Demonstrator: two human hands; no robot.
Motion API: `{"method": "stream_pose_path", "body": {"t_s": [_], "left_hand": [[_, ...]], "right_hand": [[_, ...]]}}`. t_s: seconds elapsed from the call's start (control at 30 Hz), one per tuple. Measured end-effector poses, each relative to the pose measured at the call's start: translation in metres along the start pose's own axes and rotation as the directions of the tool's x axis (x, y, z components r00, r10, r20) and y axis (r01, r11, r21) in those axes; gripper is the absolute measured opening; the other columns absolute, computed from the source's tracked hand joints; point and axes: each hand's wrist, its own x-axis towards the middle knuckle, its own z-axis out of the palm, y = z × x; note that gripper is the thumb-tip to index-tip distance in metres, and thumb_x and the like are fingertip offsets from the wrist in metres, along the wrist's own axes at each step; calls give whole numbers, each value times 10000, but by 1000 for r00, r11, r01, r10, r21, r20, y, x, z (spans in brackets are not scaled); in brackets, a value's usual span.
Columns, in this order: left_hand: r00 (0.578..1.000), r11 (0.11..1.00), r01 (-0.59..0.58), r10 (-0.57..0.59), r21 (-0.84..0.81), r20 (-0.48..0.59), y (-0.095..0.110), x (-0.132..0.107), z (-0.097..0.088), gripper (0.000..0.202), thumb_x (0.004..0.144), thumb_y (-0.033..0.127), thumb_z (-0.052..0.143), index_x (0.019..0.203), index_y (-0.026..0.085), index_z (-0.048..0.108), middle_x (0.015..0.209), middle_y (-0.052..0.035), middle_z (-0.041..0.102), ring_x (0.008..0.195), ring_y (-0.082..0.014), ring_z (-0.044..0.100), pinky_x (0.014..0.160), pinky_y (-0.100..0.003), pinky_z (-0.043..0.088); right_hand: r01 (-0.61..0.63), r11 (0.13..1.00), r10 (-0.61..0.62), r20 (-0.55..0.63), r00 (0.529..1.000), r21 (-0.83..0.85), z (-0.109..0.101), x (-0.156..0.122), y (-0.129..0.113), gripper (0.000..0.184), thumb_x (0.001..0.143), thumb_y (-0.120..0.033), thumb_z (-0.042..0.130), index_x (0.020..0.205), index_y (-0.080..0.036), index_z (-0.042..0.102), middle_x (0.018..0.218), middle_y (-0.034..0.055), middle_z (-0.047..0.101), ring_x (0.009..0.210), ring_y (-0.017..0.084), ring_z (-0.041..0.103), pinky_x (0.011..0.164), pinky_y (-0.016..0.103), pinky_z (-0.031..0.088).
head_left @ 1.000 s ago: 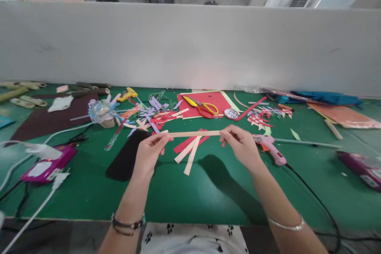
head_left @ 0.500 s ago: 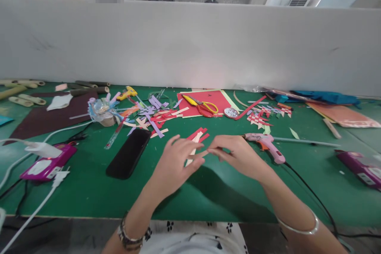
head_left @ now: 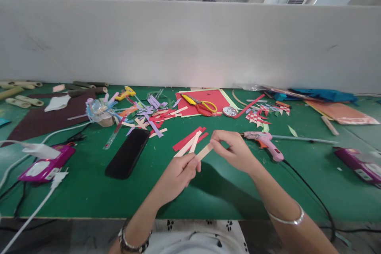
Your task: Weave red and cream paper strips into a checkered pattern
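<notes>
A cream paper strip [head_left: 204,152] stretches between my two hands above the table. My left hand [head_left: 180,172] is closed on its lower end, thumb against fingers. At the upper end, my right hand [head_left: 230,149] pinches the strip between thumb and fingertips. Just beyond them lie several loose strips: red paper strips [head_left: 182,141] and pale paper strips [head_left: 195,141], partly overlapping. To the right of my right hand rests a pink glue gun [head_left: 269,143] with a long glue stick in its back.
A black phone [head_left: 127,154] lies left of my hands. Yellow-handled scissors [head_left: 202,105] rest on red paper [head_left: 218,96]. Purple power strips [head_left: 49,166] with cables sit at both sides. Woven red-and-white paper pieces [head_left: 257,117] lie at right. A grey partition [head_left: 190,43] closes off the back.
My left hand has gone from spread fingers to a closed grip on the cream strip, moving slightly down. More of the strip and of the loose strips behind shows now.
</notes>
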Motion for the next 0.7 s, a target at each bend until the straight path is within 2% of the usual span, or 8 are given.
{"method": "stream_pose_path", "body": {"t_s": [0.13, 0.23, 0.37, 0.47, 0.53, 0.6, 0.63, 0.7], "left_hand": [[1000, 1000, 2, -3, -11, -18, -3, -1, -1, 340, 847, 442, 332, 633, 188, 404, 438, 89, 274, 383, -71, 251, 384, -184, 221], [999, 1000, -2, 1, -20, -55, -5, 1, 0, 341, 848, 443, 332, 639, 186, 414, 441, 90, 267, 383, -70, 238, 385, -187, 216], [994, 1000, -24, 22, -17, -105, -7, 4, 5, 356, 850, 465, 313, 675, 182, 440, 447, 88, 284, 383, -73, 257, 388, -186, 236], [996, 999, -10, 14, 53, -88, -8, 6, 7, 360, 865, 444, 283, 705, 179, 466, 441, 83, 313, 371, -78, 300, 397, -187, 285], [997, 985, -13, 26, 173, -74, -9, 9, 6, 380, 885, 411, 247, 748, 174, 510, 467, 55, 416, 407, -98, 412, 444, -206, 363], [993, 907, -31, 76, 420, -91, -13, 14, 4, 331, 888, 356, 291, 880, 165, 561, 677, -21, 604, 625, -154, 572, 596, -262, 452], [989, 822, -36, 109, 569, -96, -16, 17, 3, 282, 874, 318, 349, 968, 164, 566, 867, -64, 643, 801, -193, 595, 702, -305, 463], [989, 588, -42, 138, 808, -49, -24, 23, 2, 321, 818, 235, 474, 1129, 171, 521, 1213, -111, 534, 1103, -262, 484, 882, -399, 405]], "right_hand": [[-53, 998, 54, -48, 997, 33, 1, -1, 6, 258, 790, -181, 405, 540, -189, 341, 493, -52, 363, 460, 63, 323, 453, 184, 282], [-149, 969, 169, -86, 982, 196, 5, -3, 9, 248, 805, -245, 403, 564, -185, 399, 496, -49, 397, 440, 62, 349, 442, 191, 297], [-245, 829, 260, 43, 965, 503, 19, -7, 10, 225, 798, -380, 437, 712, -178, 484, 601, -29, 481, 469, 71, 425, 453, 201, 358], [-333, 765, 329, 111, 938, 551, 28, -8, 9, 262, 750, -419, 517, 660, -173, 507, 601, -18, 499, 516, 87, 449, 481, 214, 384], [-378, 739, 398, 92, 913, 558, 26, -7, 10, 293, 724, -441, 543, 613, -173, 506, 565, -23, 482, 521, 92, 442, 507, 227, 396], [-378, 694, 467, 17, 884, 613, 18, -5, 13, 300, 694, -463, 566, 618, -177, 513, 580, -23, 489, 550, 97, 454, 548, 237, 411], [-360, 650, 507, -30, 861, 669, 13, -4, 15, 296, 676, -466, 580, 634, -180, 519, 607, -19, 507, 574, 99, 468, 571, 239, 418], [-308, 537, 576, -75, 814, 785, 1, -3, 18, 283, 637, -451, 619, 631, -188, 514, 639, -19, 529, 593, 96, 486, 594, 236, 426]]}}
